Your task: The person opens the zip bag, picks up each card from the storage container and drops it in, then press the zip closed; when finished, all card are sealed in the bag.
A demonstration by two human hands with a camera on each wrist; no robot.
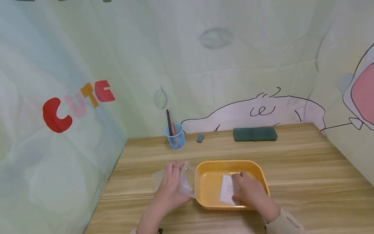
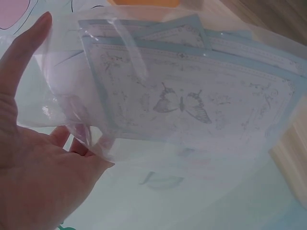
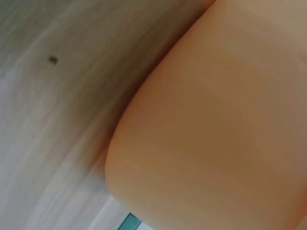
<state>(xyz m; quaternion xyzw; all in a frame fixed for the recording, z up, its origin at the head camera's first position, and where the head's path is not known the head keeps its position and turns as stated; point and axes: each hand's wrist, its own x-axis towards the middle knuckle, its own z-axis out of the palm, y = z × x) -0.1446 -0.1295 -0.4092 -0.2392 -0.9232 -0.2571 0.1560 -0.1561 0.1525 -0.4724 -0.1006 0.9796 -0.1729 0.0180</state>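
Observation:
My left hand (image 1: 169, 191) holds a clear plastic bag (image 1: 187, 182) beside the left rim of the yellow tray (image 1: 209, 182), the bag's mouth spread toward the tray. In the left wrist view, several blue-bordered cards (image 2: 182, 103) show through the plastic; the front one bears a butterfly print. My right hand (image 1: 249, 190) reaches into the tray and grips the right side of a white card (image 1: 226, 190) with a faint printed design. Its fingers cover part of the card. Most of the right wrist view is a smooth orange surface, with the hand out of sight there.
A blue cup (image 1: 176, 139) with several pencils stands toward the back of the wooden table (image 1: 304, 175). Right of it lie a small blue-grey block (image 1: 200, 138) and a dark green case (image 1: 255, 134). A printed curtain (image 1: 146, 65) hangs behind and at the left.

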